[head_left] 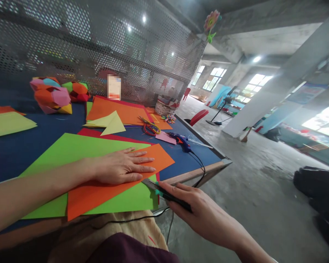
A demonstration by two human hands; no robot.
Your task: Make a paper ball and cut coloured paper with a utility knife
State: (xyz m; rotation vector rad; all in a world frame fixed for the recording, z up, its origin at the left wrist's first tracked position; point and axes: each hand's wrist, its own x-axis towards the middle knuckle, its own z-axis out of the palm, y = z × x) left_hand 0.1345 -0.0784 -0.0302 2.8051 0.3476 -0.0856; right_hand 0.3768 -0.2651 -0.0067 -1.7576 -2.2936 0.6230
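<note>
My left hand (120,166) lies flat with fingers stretched out on an orange paper sheet (98,193), pressing it onto a green sheet (71,149) on the blue table (13,149). My right hand (192,206) is closed around a dark cutter with teal marks (164,193), its blade tip touching the orange sheet's lower edge near the table's front edge.
Red-handled scissors (149,128), a blue glue gun (182,140) with a black cord, a folded yellow paper (112,124), more orange sheets and paper balls (52,96) lie further back. A perforated metal screen (98,47) closes the far side. The table corner (224,160) ends at right.
</note>
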